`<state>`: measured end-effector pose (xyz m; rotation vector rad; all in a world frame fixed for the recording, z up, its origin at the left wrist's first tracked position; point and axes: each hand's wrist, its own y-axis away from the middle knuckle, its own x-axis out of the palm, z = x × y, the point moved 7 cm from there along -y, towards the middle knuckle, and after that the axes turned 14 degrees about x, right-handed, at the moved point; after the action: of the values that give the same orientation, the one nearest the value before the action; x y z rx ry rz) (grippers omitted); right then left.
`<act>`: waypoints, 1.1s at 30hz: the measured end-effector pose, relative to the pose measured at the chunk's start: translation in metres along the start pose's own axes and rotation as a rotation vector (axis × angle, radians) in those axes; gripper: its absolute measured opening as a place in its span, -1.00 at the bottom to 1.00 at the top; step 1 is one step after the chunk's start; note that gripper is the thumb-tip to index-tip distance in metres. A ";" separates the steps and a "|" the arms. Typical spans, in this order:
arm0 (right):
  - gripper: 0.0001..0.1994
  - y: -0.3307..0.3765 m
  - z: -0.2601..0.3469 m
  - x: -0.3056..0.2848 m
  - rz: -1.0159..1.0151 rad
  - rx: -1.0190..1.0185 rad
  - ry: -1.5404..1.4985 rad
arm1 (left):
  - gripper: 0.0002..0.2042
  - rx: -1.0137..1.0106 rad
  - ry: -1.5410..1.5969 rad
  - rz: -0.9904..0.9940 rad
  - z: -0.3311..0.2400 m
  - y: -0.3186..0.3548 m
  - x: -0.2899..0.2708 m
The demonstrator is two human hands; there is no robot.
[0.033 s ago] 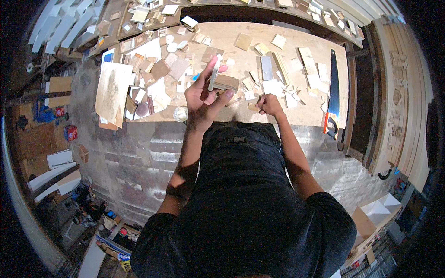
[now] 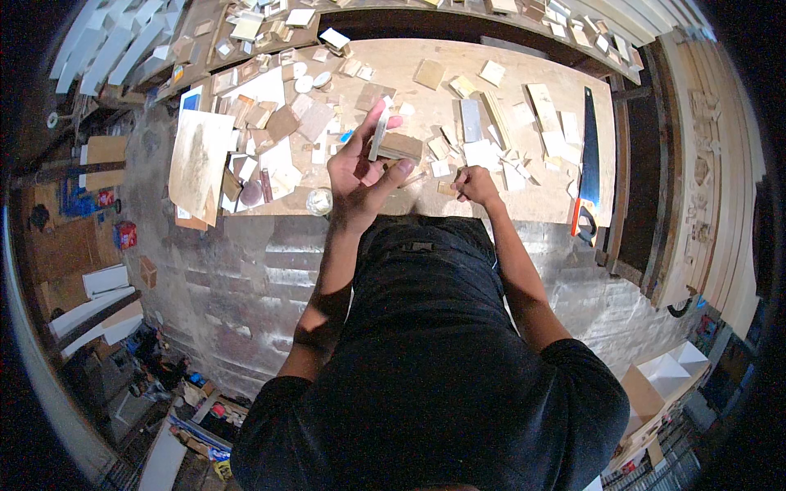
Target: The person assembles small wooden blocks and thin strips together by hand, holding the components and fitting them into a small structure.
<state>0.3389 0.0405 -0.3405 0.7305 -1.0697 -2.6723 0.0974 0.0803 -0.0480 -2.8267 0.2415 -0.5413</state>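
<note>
My left hand (image 2: pixel 354 176) is raised over the near edge of the workbench (image 2: pixel 393 65), its fingers and thumb closed round a small wooden piece (image 2: pixel 400 147). That piece has a brown block joined or pressed to a thin upright board, roughly L-shaped. To its right, my right hand (image 2: pixel 476 185) is pinched shut low over the bench, beside a small tan wood scrap (image 2: pixel 447 188). What sits between those fingertips is too small to make out. A clear jar (image 2: pixel 319 201) with pale contents stands left of my left wrist.
A handsaw (image 2: pixel 586 164) with an orange and black handle lies along the bench's right side. Many wood offcuts (image 2: pixel 282 123) cover the left part. A large thin plywood sheet (image 2: pixel 199 159) overhangs the left edge. Behind the bench is a shelf (image 2: pixel 372 20) with more scraps.
</note>
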 end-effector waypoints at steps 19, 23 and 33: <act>-0.79 0.022 -0.001 -0.026 -0.547 -0.098 0.392 | -0.25 -0.041 -0.014 -0.013 0.003 0.003 -0.002; -0.87 0.047 0.028 -0.038 -0.622 -0.218 0.399 | -0.25 -0.050 -0.003 -0.025 0.008 0.006 -0.005; -0.67 0.025 0.034 0.016 -0.279 -0.257 0.733 | -0.23 0.006 -0.039 0.022 -0.007 -0.001 0.008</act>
<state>0.3080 0.0377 -0.3086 1.7045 -0.4487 -2.3153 0.1020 0.0780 -0.0392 -2.8220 0.2630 -0.4803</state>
